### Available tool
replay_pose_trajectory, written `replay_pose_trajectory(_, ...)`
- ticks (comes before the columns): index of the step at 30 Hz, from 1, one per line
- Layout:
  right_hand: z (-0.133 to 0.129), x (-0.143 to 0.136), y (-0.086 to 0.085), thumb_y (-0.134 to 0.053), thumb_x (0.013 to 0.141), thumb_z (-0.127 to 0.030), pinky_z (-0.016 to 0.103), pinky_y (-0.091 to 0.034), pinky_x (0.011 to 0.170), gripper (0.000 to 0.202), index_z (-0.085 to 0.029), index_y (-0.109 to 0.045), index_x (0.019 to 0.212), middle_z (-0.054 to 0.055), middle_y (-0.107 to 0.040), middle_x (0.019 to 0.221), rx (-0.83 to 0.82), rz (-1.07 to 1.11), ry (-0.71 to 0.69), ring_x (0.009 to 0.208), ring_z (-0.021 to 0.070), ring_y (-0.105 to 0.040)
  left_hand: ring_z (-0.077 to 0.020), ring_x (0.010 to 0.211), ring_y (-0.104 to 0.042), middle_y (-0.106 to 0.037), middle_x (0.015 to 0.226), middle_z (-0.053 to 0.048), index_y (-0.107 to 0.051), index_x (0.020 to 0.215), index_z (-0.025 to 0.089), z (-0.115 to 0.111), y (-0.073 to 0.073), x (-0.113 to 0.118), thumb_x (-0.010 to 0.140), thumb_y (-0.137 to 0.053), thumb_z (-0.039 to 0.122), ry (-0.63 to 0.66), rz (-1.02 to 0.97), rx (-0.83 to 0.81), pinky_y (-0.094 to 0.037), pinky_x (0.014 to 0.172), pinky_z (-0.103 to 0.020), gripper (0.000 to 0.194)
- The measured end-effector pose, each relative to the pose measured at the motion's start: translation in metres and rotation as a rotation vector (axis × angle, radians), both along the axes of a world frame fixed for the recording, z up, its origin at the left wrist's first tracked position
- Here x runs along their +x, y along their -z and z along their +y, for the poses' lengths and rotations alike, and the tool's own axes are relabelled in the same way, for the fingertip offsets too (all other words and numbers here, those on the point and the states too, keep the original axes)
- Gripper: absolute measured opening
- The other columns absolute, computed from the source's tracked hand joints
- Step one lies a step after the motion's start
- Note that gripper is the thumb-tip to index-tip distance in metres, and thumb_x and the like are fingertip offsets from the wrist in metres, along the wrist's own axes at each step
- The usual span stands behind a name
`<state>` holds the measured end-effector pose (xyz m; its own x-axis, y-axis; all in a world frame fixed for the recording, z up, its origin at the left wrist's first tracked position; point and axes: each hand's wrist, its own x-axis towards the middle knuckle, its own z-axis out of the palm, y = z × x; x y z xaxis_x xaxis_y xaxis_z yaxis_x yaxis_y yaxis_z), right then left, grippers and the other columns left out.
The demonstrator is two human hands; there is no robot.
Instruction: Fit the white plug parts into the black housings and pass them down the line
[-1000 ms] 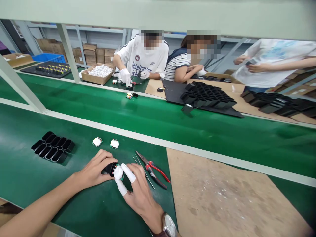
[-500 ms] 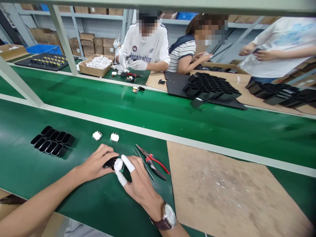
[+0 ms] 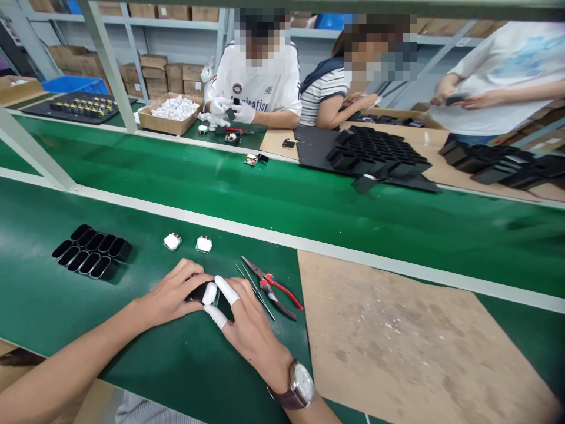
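My left hand [image 3: 179, 290] grips a black oval casing [image 3: 198, 292] above the green bench. At the casing's right end sits a small circuit board with a white pad [image 3: 210, 293]. The thumb and index finger of my right hand [image 3: 241, 312], both in white finger covers, pinch this board; part of it is inside the casing or hidden. Two more boards with white tops, one on the left [image 3: 172, 241] and one on the right [image 3: 203, 244], lie beyond my hands. A group of black oval casings [image 3: 92, 252] stands at the left.
Red-handled pliers [image 3: 276, 288] and tweezers [image 3: 256, 291] lie right of my hands. A brown board [image 3: 397, 335] covers the right side. Across the green conveyor [image 3: 220, 182], several people handle parts; one board [image 3: 251, 159] rides on it.
The white-padded board has tilted and sits slightly closer to the casing, with my right fingers still on it. On the conveyor, a board and a dark casing have moved right.
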<state>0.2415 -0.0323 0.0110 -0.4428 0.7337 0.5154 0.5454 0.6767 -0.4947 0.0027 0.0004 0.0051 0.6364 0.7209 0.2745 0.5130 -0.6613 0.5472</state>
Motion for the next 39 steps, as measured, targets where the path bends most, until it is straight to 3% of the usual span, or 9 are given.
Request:
replay_pose_trajectory(8,0.001,0.003,0.002,-0.07,0.099,-0.018,0.045,-0.064,0.09,0.035,-0.025,-0.058,0.131,0.011,-0.069,0.131,0.046,0.132,-0.071,0.113,0.0253,-0.066,-0.0266,0.105,-0.059,-0.064,0.119,-0.011,-0.055,0.138,0.024,-0.001,0.005,0.005,0.101,-0.068,0.046,0.027,-0.128,-0.122,-0.054,0.092,-0.041,0.045)
replay_pose_trajectory(14,0.001,-0.003,0.001,-0.071,0.099,-0.024,0.05,-0.062,0.096,0.015,-0.022,-0.064,0.112,0.014,-0.064,0.137,-0.008,0.026,-0.079,0.123,0.0298,-0.063,-0.0261,0.1,-0.058,-0.065,0.116,-0.01,-0.057,0.135,0.023,-0.002,0.003,0.004,0.101,-0.069,0.039,0.004,-0.121,-0.155,-0.054,0.088,-0.041,0.04)
replay_pose_trajectory(20,0.001,-0.008,0.007,-0.066,0.1,-0.015,0.05,-0.062,0.1,0.019,-0.021,-0.062,0.117,0.016,-0.062,0.138,0.022,0.062,-0.052,0.126,0.0286,-0.063,-0.0262,0.109,-0.065,-0.071,0.122,-0.011,-0.058,0.141,0.024,-0.001,0.0,0.001,0.103,-0.066,0.029,0.046,-0.235,-0.226,-0.056,0.094,-0.041,0.039)
replay_pose_trajectory(24,-0.001,-0.006,0.007,-0.059,0.1,-0.009,0.047,-0.062,0.098,0.023,-0.02,-0.064,0.119,0.017,-0.062,0.136,0.04,0.02,-0.04,0.123,0.0281,-0.064,-0.0236,0.106,-0.068,-0.075,0.114,-0.008,-0.066,0.129,0.024,-0.001,0.0,0.002,0.102,-0.066,0.026,0.042,-0.266,-0.299,-0.057,0.092,-0.037,0.027)
replay_pose_trajectory(29,0.001,-0.005,-0.002,-0.054,0.101,-0.009,0.047,-0.062,0.092,0.027,-0.021,-0.065,0.123,0.013,-0.066,0.129,0.04,-0.081,-0.055,0.113,0.0274,-0.066,-0.0229,0.105,-0.068,-0.074,0.111,-0.006,-0.066,0.122,0.023,-0.002,0.001,0.005,0.094,-0.069,0.016,0.006,-0.251,-0.267,-0.057,0.091,-0.036,0.029)
replay_pose_trajectory(32,0.006,0.003,-0.003,-0.056,0.103,-0.013,0.044,-0.061,0.091,0.03,-0.019,-0.06,0.133,0.013,-0.068,0.126,0.103,-0.071,0.017,0.11,0.0261,-0.066,-0.0221,0.098,-0.068,-0.072,0.105,-0.005,-0.064,0.112,0.022,-0.002,0.0,0.007,0.088,-0.07,0.012,-0.052,-0.253,-0.223,-0.056,0.086,-0.035,0.027)
replay_pose_trajectory(34,0.011,0.012,-0.001,-0.056,0.104,-0.015,0.044,-0.06,0.089,0.03,-0.015,-0.058,0.134,0.014,-0.069,0.118,0.193,-0.097,0.15,0.105,0.0263,-0.066,-0.0216,0.096,-0.068,-0.071,0.104,-0.004,-0.062,0.106,0.022,-0.003,-0.001,0.006,0.085,-0.07,0.011,-0.09,-0.247,-0.198,-0.055,0.084,-0.034,0.026)
replay_pose_trajectory(37,0.016,0.024,0.006,-0.055,0.103,-0.015,0.046,-0.059,0.079,0.019,-0.012,-0.064,0.119,0.016,-0.069,0.106,0.259,-0.34,0.363,0.092,0.0292,-0.065,-0.0208,0.096,-0.068,-0.069,0.104,-0.004,-0.06,0.104,0.023,-0.003,-0.003,0.004,0.083,-0.07,0.009,-0.111,-0.233,-0.192,-0.055,0.083,-0.033,0.027)
replay_pose_trajectory(39,0.016,0.026,0.012,-0.054,0.099,-0.01,0.047,-0.058,0.077,0.015,-0.012,-0.066,0.107,0.017,-0.068,0.101,0.235,-0.495,0.398,0.089,0.0308,-0.063,-0.0208,0.097,-0.068,-0.068,0.105,-0.004,-0.06,0.106,0.023,-0.002,-0.004,0.003,0.084,-0.07,0.009,-0.107,-0.22,-0.192,-0.055,0.084,-0.033,0.028)
